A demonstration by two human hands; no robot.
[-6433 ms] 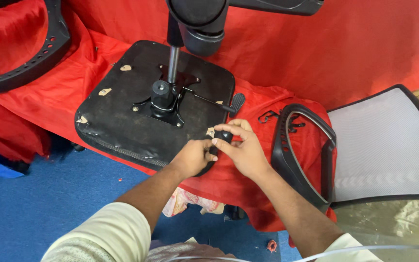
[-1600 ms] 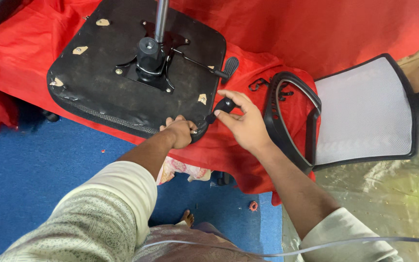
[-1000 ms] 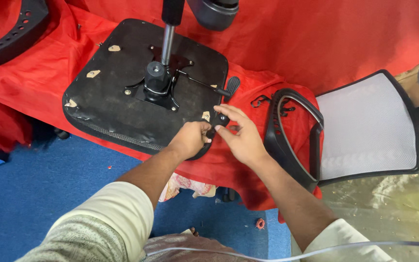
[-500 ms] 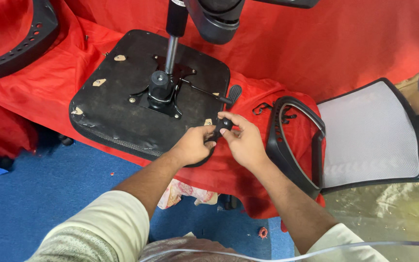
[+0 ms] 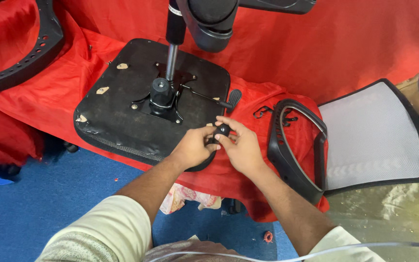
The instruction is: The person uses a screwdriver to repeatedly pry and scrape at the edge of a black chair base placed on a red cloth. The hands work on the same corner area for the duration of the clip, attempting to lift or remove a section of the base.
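Observation:
An upturned black chair seat (image 5: pixel 122 121) lies on a red cloth (image 5: pixel 64 92), its metal mechanism plate (image 5: pixel 163 97) and gas cylinder (image 5: pixel 173 43) pointing up. My left hand (image 5: pixel 192 145) grips the seat's near right edge. My right hand (image 5: pixel 238 145) pinches a small black knob (image 5: pixel 221 129) at that same edge, fingertips of both hands touching around it. A lever with a black paddle handle (image 5: pixel 233 97) sticks out just beyond my hands.
A black armrest loop (image 5: pixel 292 145) and a grey mesh chair back (image 5: pixel 374 136) lie to the right. Another black plastic part (image 5: pixel 30 53) sits at the far left. The chair base hub (image 5: pixel 212 22) hangs overhead. Blue floor lies below, with a small red ring (image 5: pixel 267 237).
The view has shifted about while my hands stayed at the seat's near right edge. My right hand has kept hold of the knob, and my left hand has closed in on it.

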